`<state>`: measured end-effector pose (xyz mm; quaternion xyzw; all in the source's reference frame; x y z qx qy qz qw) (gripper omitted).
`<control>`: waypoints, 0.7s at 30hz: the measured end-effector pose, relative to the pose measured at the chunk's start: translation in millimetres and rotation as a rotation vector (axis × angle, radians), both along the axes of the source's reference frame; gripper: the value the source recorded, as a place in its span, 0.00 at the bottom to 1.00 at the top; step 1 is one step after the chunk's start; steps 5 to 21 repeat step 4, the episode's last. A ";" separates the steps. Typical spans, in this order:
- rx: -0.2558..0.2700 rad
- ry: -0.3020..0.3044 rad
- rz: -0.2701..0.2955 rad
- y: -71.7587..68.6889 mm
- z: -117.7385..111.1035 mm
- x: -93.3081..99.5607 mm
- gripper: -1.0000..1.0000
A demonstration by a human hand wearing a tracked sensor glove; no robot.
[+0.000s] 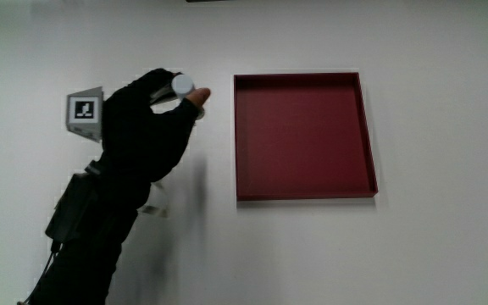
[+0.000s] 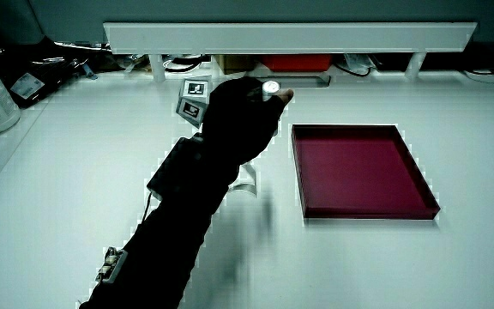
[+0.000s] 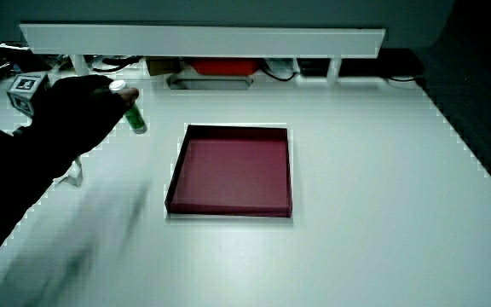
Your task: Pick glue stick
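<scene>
Now glue stick, slim green cylinder with white cap, pinched upright in my hand above white table, beside shallow square red tray; forearm stretched forward.

Tray: on the table.
Hand: beside the tray, above the table.
Glue stick: in the hand's fingers, beside the tray.
</scene>
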<state>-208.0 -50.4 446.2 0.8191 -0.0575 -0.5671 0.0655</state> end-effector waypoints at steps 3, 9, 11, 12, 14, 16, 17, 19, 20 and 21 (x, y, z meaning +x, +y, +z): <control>0.028 0.027 0.038 -3.3 -1.0 16.0 1.00; 0.034 0.033 0.050 -4.3 -1.4 21.4 1.00; 0.034 0.033 0.050 -4.3 -1.4 21.4 1.00; 0.034 0.033 0.050 -4.3 -1.4 21.4 1.00; 0.034 0.033 0.050 -4.3 -1.4 21.4 1.00; 0.034 0.033 0.050 -4.3 -1.4 21.4 1.00; 0.034 0.033 0.050 -4.3 -1.4 21.4 1.00; 0.034 0.033 0.050 -4.3 -1.4 21.4 1.00; 0.034 0.033 0.050 -4.3 -1.4 21.4 1.00; 0.034 0.033 0.050 -4.3 -1.4 21.4 1.00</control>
